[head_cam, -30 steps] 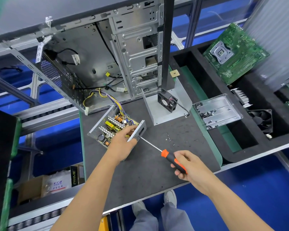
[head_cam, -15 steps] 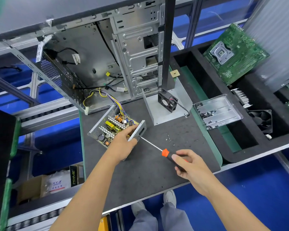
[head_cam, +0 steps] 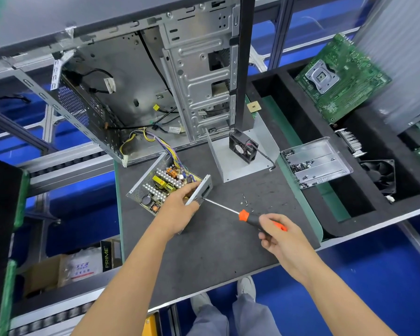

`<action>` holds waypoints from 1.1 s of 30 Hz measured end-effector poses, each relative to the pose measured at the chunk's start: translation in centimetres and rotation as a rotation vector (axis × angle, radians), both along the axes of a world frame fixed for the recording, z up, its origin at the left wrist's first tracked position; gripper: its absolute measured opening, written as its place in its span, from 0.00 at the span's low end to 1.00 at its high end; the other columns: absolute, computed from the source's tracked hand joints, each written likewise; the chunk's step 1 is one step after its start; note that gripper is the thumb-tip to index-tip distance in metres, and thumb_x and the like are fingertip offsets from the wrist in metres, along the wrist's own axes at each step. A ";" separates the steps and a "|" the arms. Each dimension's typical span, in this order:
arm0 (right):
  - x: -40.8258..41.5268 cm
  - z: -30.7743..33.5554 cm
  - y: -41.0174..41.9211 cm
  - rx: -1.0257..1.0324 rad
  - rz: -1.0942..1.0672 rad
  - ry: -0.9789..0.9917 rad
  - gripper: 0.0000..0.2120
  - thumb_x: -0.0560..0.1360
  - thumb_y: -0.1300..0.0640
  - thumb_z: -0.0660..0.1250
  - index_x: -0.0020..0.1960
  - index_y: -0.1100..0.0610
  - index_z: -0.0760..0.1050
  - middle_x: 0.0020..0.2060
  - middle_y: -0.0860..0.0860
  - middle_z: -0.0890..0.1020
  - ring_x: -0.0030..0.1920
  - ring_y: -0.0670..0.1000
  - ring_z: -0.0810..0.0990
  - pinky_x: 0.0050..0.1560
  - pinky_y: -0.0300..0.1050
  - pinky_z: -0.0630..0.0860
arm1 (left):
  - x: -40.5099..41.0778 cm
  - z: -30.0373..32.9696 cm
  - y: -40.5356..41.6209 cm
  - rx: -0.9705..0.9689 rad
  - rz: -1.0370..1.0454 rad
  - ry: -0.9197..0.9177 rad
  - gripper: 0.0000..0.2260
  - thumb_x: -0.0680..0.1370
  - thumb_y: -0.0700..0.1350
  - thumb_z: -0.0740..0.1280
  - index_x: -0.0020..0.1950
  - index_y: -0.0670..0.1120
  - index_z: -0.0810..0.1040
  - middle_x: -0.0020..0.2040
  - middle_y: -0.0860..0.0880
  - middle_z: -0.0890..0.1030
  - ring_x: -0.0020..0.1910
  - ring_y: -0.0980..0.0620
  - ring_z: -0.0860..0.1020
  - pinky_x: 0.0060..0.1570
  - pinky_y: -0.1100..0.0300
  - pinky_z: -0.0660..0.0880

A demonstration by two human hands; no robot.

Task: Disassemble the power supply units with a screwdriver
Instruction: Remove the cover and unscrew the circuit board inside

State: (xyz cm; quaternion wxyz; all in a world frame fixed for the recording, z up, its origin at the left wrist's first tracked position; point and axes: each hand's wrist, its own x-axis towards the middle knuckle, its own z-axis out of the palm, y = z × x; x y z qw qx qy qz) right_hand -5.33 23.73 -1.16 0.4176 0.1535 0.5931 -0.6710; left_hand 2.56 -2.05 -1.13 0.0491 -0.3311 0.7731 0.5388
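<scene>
Head view: your grey perforated-metal power supply unit [head_cam: 148, 184] sits on the dark grey worktop [head_cam: 216, 251], just in front of the open steel computer case [head_cam: 136, 93]. Its cover looks already off, since the green circuit board with its coils and heat sinks shows. The black cooling fan on a bent grey metal sheet [head_cam: 243, 146] stands apart behind it. Small loose screws [head_cam: 245, 200] lie on the worktop, and more in the shallow metal parts tray [head_cam: 315, 161].

Left, I'd say: the end-panel screw now in hand, then freeing the board.

Your left hand [head_cam: 180, 209] has its grip curled round the unit's near end panel, steadying it. Your right hand [head_cam: 279, 235] has a closed grip on the orange-and-black screwdriver [head_cam: 246, 217], fingers wrapped round the handle. The tip touches the panel beside your left fingers; the screw itself is too small to tell.
</scene>
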 end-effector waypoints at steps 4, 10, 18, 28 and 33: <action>-0.6 0.4 0.1 0.144 0.167 -0.116 0.28 0.79 0.33 0.56 0.56 0.56 0.78 0.41 0.62 0.85 0.25 0.49 0.72 0.24 0.40 0.68 | 0.0 0.0 0.0 -0.003 0.006 -0.003 0.24 0.77 0.38 0.67 0.69 0.60 0.75 0.59 0.59 0.81 0.54 0.51 0.81 0.41 0.73 0.73; -0.1 -0.4 0.5 0.042 0.147 0.056 0.14 0.77 0.56 0.71 0.61 0.54 0.75 0.49 0.59 0.80 0.38 0.51 0.80 0.41 0.44 0.77 | 0.0 0.1 0.2 0.005 0.016 -0.002 0.25 0.78 0.36 0.66 0.71 0.57 0.75 0.58 0.58 0.81 0.54 0.51 0.80 0.39 0.73 0.73; 0.4 -1.1 0.3 0.179 0.252 0.176 0.09 0.79 0.49 0.67 0.57 0.51 0.78 0.44 0.52 0.84 0.34 0.48 0.79 0.37 0.41 0.76 | -0.1 0.2 0.2 0.016 0.025 0.005 0.24 0.78 0.36 0.67 0.71 0.55 0.75 0.58 0.58 0.81 0.50 0.55 0.79 0.39 0.74 0.73; 0.6 -0.8 0.2 0.195 0.209 0.110 0.13 0.81 0.45 0.60 0.55 0.51 0.78 0.42 0.55 0.85 0.29 0.48 0.74 0.29 0.39 0.69 | -0.2 0.2 0.1 -0.011 0.016 -0.019 0.25 0.78 0.37 0.67 0.72 0.57 0.75 0.59 0.59 0.81 0.57 0.51 0.81 0.43 0.71 0.74; 0.4 -0.8 0.5 0.039 0.061 0.070 0.13 0.75 0.48 0.71 0.58 0.51 0.78 0.43 0.53 0.82 0.34 0.49 0.76 0.37 0.43 0.75 | -0.1 0.2 0.1 -0.011 0.012 -0.016 0.25 0.78 0.37 0.67 0.71 0.56 0.75 0.59 0.60 0.81 0.56 0.53 0.81 0.42 0.74 0.73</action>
